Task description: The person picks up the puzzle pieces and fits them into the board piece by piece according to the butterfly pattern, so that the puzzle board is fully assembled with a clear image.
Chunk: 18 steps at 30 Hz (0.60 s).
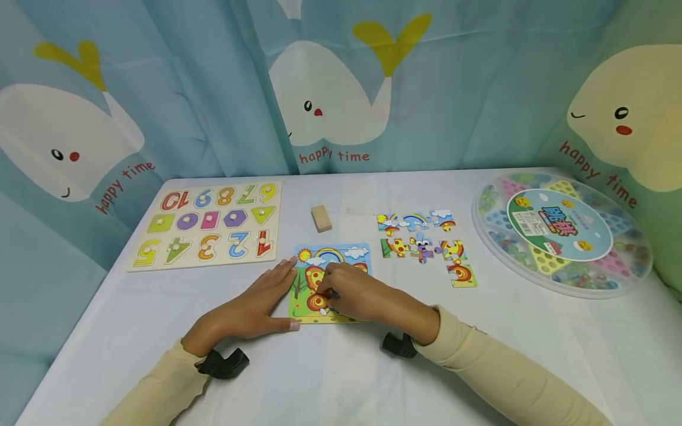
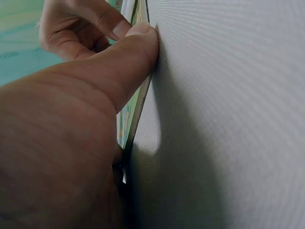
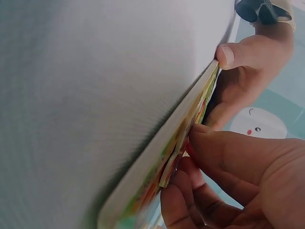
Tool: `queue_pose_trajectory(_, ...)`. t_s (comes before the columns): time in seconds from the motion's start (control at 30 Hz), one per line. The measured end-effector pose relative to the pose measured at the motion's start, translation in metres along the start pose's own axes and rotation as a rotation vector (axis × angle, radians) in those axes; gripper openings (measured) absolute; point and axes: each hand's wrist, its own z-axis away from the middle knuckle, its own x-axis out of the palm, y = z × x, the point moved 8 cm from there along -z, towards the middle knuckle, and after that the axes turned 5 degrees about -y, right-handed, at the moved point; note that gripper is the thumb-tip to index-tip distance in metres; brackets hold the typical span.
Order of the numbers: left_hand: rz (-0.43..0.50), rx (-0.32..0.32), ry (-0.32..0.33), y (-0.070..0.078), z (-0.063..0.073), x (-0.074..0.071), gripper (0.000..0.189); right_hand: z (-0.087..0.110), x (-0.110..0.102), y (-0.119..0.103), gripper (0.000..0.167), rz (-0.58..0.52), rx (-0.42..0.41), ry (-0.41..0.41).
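Observation:
A flat jigsaw board (image 1: 331,318) with a bright butterfly, sun and rainbow picture lies on the white table. Along its left side rests my left hand (image 1: 256,302), fingers fairly straight at the left edge and thumb touching the lower left corner. Over the board's middle, my right hand (image 1: 354,290) pinches a small puzzle piece (image 3: 167,171) between thumb and fingers; in the right wrist view the piece sits slightly tilted at the board's surface. From above, the hand covers the piece and part of the picture. Several loose puzzle pieces (image 1: 422,247) lie in rows to the right.
A number and shape peg board (image 1: 160,257) lies at the back left. Behind the jigsaw board is a small wooden block (image 1: 321,218). A large round bead case (image 1: 559,225) occupies the right side. A whale-print curtain (image 1: 330,94) hangs behind the table.

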Motion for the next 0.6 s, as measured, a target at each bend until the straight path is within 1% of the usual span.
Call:
queue_pose_trajectory(0.07,0.000,-0.002,0.000,-0.001,0.000,0.001,0.103,0.000,0.000,0.001,0.020,-0.018,-0.002,-0.010)
queue_pose_trajectory(0.27,-0.001,-0.005,-0.002,-0.002,-0.002,0.003,0.103,0.002,-0.004,0.007,0.025,-0.132,0.005,-0.045)
queue_pose_trajectory(0.47,0.009,-0.003,-0.003,-0.001,-0.001,0.002,0.102,0.008,-0.018,0.011,0.029,-0.192,0.001,-0.006)
queue_pose_trajectory(0.6,0.013,-0.005,-0.003,-0.001,0.000,0.001,0.102,0.013,-0.028,0.017,0.029,-0.199,0.015,0.023)
